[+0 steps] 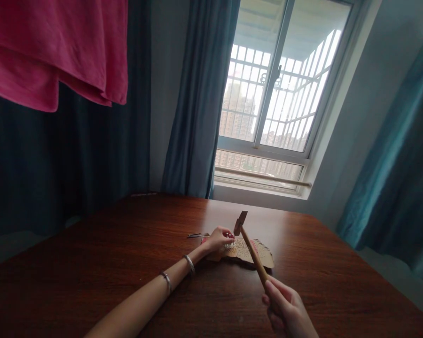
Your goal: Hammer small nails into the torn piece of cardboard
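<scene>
Wooden-handled, the hammer [254,256] slants up and away from the right hand [285,303], whose fingers wrap its grip, its head raised just beside the left hand [219,238]. Left fingertips bunch near one another; whether they pinch something is too small to tell. Below and right of them, a dotted, ragged-edged sheet [245,249] lies on the table [74,291]. Judging by the pose, this is aiming a tap; a strike calls for steady placement, fingertips clear of the head.
</scene>
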Action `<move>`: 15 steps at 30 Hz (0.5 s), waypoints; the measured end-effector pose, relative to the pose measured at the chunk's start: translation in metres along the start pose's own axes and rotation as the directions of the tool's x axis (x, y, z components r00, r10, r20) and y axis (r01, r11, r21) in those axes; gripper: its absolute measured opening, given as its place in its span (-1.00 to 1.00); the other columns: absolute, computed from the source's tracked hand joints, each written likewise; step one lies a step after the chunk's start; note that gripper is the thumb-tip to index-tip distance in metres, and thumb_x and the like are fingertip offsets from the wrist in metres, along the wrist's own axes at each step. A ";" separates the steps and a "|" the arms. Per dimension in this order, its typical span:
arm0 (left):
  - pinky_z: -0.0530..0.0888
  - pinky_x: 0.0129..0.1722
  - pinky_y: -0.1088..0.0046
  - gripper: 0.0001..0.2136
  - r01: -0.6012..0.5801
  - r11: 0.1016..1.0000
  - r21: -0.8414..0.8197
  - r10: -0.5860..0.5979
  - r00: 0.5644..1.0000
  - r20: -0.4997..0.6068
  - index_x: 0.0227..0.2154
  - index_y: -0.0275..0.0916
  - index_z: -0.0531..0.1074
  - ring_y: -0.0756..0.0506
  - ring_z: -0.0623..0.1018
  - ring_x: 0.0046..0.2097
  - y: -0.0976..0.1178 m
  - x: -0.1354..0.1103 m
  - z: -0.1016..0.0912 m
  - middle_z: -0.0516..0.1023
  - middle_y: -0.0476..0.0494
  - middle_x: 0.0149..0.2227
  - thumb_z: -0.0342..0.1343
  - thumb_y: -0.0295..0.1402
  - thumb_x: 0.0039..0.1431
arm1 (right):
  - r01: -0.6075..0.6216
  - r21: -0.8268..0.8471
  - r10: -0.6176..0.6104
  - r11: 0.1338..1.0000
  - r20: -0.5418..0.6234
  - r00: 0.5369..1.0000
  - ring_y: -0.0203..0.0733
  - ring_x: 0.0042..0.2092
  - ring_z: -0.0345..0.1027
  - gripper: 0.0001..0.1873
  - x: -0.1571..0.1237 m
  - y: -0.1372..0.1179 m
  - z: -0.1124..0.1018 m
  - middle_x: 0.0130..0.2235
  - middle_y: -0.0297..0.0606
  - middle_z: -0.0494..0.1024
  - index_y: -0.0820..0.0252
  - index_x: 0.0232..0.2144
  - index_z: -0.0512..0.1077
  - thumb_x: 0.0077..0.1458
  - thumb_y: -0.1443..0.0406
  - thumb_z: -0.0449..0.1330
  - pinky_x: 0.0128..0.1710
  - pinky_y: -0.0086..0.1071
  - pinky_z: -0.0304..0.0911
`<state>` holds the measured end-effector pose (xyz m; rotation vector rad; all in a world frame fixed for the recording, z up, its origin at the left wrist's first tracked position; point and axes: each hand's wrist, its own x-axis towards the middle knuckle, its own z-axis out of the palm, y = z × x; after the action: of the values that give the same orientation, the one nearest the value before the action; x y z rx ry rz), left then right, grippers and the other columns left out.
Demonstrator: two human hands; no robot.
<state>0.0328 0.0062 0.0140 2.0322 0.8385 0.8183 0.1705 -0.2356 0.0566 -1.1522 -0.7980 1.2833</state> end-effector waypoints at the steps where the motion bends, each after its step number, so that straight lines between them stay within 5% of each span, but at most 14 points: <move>1: 0.31 -0.40 0.55 -0.76 0.008 1.000 0.006 -0.008 1.000 -0.003 -0.45 -0.36 0.51 -0.05 0.46 -0.37 0.001 0.000 0.000 0.54 -0.11 -0.46 0.14 -0.27 -0.15 | 0.006 -0.007 -0.006 1.000 0.004 1.000 -0.63 -0.77 -0.15 -0.50 0.000 0.000 0.000 -0.63 -0.48 0.25 0.28 -0.34 0.35 -0.22 0.00 0.25 -0.81 -0.66 -0.31; 15: 0.32 -0.38 0.54 -0.74 0.025 0.999 -0.022 -0.025 1.000 0.017 -0.43 -0.37 0.51 -0.04 0.46 -0.36 -0.003 0.003 0.001 0.54 -0.13 -0.43 0.14 -0.28 -0.16 | 0.012 -0.008 -0.012 1.000 -0.013 1.000 -0.61 -0.78 -0.13 -0.40 -0.005 -0.009 0.006 -0.65 -0.49 0.23 0.29 -0.25 0.38 -0.28 -0.01 0.27 -0.83 -0.64 -0.24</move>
<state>0.0340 0.0092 0.0122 2.0024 0.8400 0.7922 0.1666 -0.2380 0.0671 -1.1597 -0.8000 1.2621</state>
